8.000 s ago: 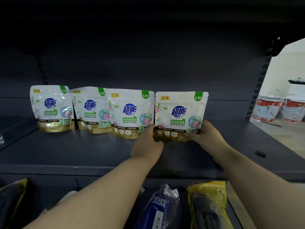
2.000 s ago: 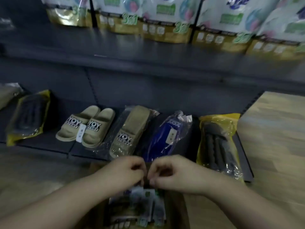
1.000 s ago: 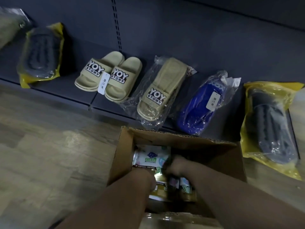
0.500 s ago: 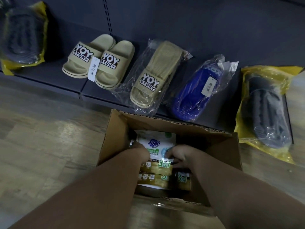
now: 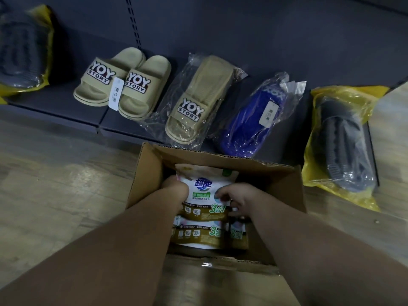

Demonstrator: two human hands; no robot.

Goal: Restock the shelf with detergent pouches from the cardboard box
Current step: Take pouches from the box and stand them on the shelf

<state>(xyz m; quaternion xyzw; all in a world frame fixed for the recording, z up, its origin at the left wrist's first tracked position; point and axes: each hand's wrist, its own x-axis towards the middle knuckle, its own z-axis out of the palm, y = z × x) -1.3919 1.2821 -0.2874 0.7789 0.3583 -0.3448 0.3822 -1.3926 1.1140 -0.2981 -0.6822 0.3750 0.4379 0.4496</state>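
Observation:
An open cardboard box [image 5: 145, 173] stands on the wooden floor in front of the bottom shelf. Inside it lie several white-and-gold detergent pouches. The top pouch [image 5: 204, 186] faces up with its blue logo showing. My left hand [image 5: 175, 189] grips its left edge and my right hand [image 5: 234, 198] grips its right edge, fingers curled over it. Another pouch [image 5: 198, 234] lies below it in the box, and a third [image 5: 237, 236] stands at its right. The upper shelf with the stocked pouches is out of view.
The dark bottom shelf [image 5: 66, 104] carries slippers: a beige pair [image 5: 123, 80], a bagged beige one [image 5: 196, 100], a bagged blue one [image 5: 258, 120], and dark ones in yellow bags at far right [image 5: 340, 146] and far left [image 5: 19, 51]. Wooden floor [image 5: 55, 184] lies left of the box.
I have looked down from the upper shelf to the box on the floor. Both hands went into the box and closed on the top pouch, which has lifted slightly.

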